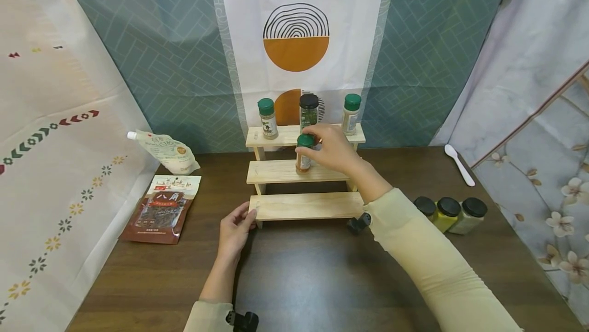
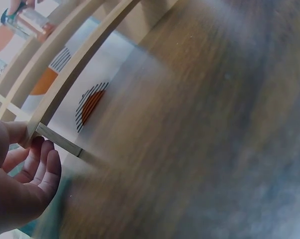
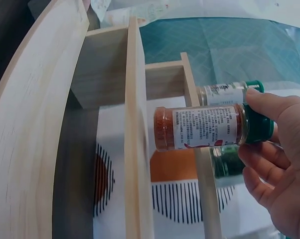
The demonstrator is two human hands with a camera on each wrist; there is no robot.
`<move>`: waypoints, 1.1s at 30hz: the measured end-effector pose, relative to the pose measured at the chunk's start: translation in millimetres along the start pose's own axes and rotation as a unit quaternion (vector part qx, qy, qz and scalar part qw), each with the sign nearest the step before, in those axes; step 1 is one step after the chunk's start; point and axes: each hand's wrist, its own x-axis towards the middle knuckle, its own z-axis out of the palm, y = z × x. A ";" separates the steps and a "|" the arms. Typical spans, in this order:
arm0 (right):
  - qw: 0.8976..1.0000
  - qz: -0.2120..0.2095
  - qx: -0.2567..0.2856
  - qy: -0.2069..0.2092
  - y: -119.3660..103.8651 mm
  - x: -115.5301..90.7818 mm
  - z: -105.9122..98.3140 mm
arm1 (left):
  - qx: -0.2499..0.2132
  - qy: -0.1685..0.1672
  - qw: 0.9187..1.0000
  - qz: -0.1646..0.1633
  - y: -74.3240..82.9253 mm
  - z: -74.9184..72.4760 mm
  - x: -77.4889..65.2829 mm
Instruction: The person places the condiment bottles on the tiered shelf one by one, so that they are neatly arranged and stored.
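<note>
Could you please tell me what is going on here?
A person's right hand holds a green-capped jar by its cap at the rack's middle tier; whether it touches the wood is unclear. The left hand grips the bottom tier at its left end. Three jars stand on the top tier, and three black-lidded jars are on the table at right.

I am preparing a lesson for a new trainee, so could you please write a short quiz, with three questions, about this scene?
1. True or false: the left hand touches the lowest shelf of the wooden rack.
2. How many jars stand on the top shelf? (a) two (b) three (c) five
3. Fill in: the spice bottle that the right hand holds has a ____ cap.

Key: 1 true; 2 b; 3 green.
</note>
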 end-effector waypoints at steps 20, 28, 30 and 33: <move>1.000 0.000 0.017 -0.021 -17.0 27.4 31.6 | -0.001 -0.004 1.000 0.005 4.3 -1.5 -3.0; 0.999 0.004 0.016 -0.033 -28.2 36.5 41.9 | -0.001 0.002 1.000 -0.001 4.3 -1.7 -3.9; 0.999 0.003 0.017 -0.041 -31.0 38.9 44.7 | -0.002 0.000 1.000 0.001 3.5 -1.5 -3.0; 0.999 -0.002 0.015 -0.045 -35.0 42.2 48.3 | -0.005 -0.003 1.000 0.002 2.9 -1.1 -2.2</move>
